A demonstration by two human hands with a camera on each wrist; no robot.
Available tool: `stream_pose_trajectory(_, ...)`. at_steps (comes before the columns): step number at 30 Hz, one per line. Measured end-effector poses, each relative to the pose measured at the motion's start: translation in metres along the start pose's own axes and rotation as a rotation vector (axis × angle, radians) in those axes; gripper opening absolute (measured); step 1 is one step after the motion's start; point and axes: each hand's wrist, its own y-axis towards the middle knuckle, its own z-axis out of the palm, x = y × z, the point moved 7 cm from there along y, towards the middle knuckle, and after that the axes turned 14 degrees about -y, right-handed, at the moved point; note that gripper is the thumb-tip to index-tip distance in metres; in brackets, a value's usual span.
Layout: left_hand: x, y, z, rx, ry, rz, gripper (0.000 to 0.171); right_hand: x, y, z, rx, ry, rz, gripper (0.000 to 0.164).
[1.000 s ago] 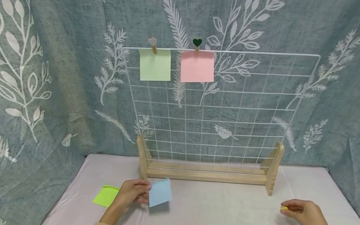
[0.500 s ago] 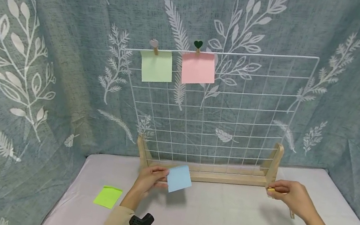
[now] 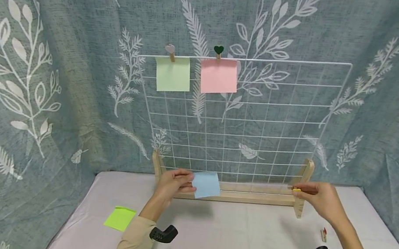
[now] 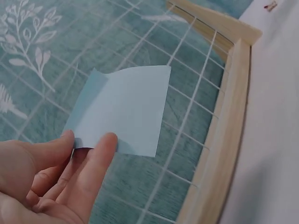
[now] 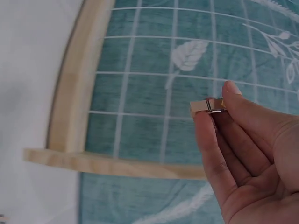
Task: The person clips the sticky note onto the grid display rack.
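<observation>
Clock is head view, 12 up. Far out at 8 o'clock from the left hand [image 3: 172,185]: lime note [image 3: 120,218], flat on the surface [image 3: 234,246]. Left hand pinches the blue note [image 3: 206,184] by its 9 o'clock edge, held up in front of the wooden base [image 3: 258,198] of the wire rack. Note squarish, no clear long axis, upper edge about 9–3, slightly bent. Pale green note [image 3: 173,76] hangs at 11 o'clock from it under a pale heart clip [image 3: 172,55]; pink note [image 3: 219,77] at 12 o'clock under a dark green heart clip [image 3: 218,50]. Relation that matters, I'd judge: top bar [image 3: 294,61] past the pink note's 3 o'clock edge is about 1 o'clock from the blue note, 11 o'clock from the right hand [image 3: 319,200]. Left hand nearer the note, obviously. Hands well apart; right one pinches a yellow-marked clip [image 5: 202,107], 3 o'clock from the blue note, not touching it, long axis about 9–3 in right wrist view. Red-tipped clip [image 3: 323,236] lies near, 5 o'clock from the right hand.
</observation>
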Motion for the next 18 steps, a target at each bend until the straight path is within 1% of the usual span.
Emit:
stream_pose_trajectory(3, -0.009, 0.001, 0.009, 0.031, 0.037, 0.028, 0.026, 0.005, 0.007, -0.009, -0.008, -0.005, -0.006, 0.031)
stream_pose_trajectory(8, -0.025, 0.002, 0.025, 0.062, 0.087, 0.050, 0.024, 0.020, 0.017, -0.025, -0.036, 0.010, -0.026, 0.033)
stream_pose_trajectory(14, -0.045, 0.002, 0.046, 0.083, 0.135, 0.062, 0.024, 0.044, 0.029, -0.047, -0.087, 0.029, -0.032, 0.035)
stream_pose_trajectory(18, -0.056, 0.001, 0.061, 0.104, 0.162, 0.065, 0.027, 0.060, 0.037, -0.059, -0.102, 0.028, -0.028, 0.037)
